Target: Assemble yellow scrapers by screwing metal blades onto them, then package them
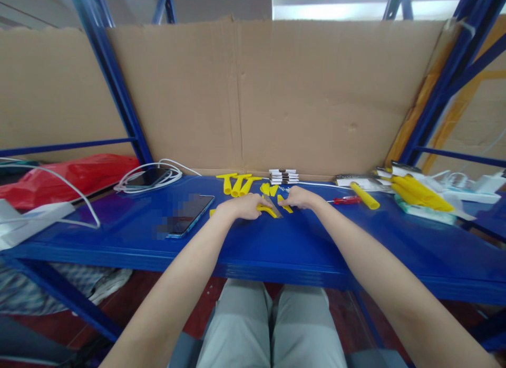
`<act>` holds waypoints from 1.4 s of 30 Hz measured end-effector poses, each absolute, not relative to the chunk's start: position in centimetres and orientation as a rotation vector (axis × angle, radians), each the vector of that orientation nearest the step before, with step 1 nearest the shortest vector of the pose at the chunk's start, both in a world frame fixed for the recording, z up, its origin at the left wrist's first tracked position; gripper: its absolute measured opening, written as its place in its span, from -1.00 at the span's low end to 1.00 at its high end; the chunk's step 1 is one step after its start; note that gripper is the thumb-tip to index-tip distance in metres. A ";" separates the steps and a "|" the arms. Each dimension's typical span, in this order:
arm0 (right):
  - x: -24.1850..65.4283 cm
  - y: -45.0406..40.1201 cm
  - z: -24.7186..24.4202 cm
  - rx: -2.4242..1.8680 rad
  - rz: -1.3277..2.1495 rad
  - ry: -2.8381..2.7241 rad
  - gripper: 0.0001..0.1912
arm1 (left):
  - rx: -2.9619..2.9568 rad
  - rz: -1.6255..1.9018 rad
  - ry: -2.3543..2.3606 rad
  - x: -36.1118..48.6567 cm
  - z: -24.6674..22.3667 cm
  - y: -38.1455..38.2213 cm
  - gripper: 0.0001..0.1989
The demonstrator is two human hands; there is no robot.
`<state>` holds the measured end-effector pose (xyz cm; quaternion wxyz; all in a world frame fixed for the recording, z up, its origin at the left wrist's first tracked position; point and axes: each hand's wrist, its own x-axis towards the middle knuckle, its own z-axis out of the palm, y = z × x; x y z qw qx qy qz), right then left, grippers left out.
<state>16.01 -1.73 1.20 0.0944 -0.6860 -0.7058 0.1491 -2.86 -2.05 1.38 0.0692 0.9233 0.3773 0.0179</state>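
My left hand (250, 205) is closed on a yellow plastic piece (269, 212) lying low over the blue table, with a thin metal blade (275, 209) along it. A short way to the right, my right hand (299, 197) pinches a smaller yellow plastic part (284, 204). Its fingertips are partly hidden. Just behind the hands lie loose small yellow parts (269, 189) and some tiny metal bits (283, 189). Several yellow T-shaped handles (238, 185) rest in a row behind my left hand. A red-handled screwdriver (347, 200) lies right of my right hand.
A phone (192, 215) lies left on the blue table (284, 252). Stacked black-and-white packets (283, 176) stand before the cardboard wall (316, 94). A yellow tube handle (364, 195) and bagged yellow handles (421, 194) lie right. A white cable (174, 173) and red bag (79, 178) lie left.
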 end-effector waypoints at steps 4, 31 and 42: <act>15.8 -1.9 1.3 -2.027 0.564 -1.988 -0.72 | 2.822 0.088 1.122 -2.9 1.1 -1.8 -0.51; 16.6 -1.2 1.5 -1.300 1.210 -1.398 -0.80 | 2.866 0.392 0.738 -1.9 0.9 -1.8 -0.55; 17.1 -1.2 1.5 -1.277 1.358 -1.329 -0.81 | 2.889 0.356 0.762 -1.9 0.8 -1.4 -0.56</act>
